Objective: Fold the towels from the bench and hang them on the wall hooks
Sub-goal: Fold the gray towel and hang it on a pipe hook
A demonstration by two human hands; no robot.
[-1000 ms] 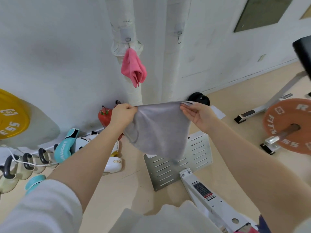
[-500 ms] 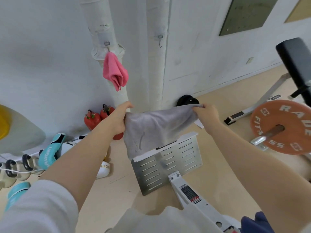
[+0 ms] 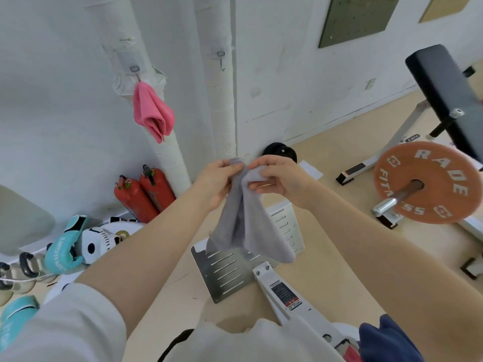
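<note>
Fingers of left hand [image 3: 217, 182] and right hand [image 3: 281, 178] pinch the grey towel's [image 3: 247, 226] top corners together (folded in half, hanging over slotted metal plate [image 3: 235, 273]). Pink towel [image 3: 151, 113] on left hook [image 3: 134, 69]; right hook [image 3: 221, 57] bare. Fire extinguishers [image 3: 143, 194] below.

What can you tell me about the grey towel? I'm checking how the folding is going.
The grey towel is a small, soft, slightly fuzzy cloth, plain light grey with a faint purple tint. It is doubled over: its two top corners are brought together and it hangs down in two loose layers, the bottom fold rounded. The left hand and the right hand both pinch its top edge, held in the air before the wall, above a slotted metal plate on the floor. Nothing else touches it.
</note>
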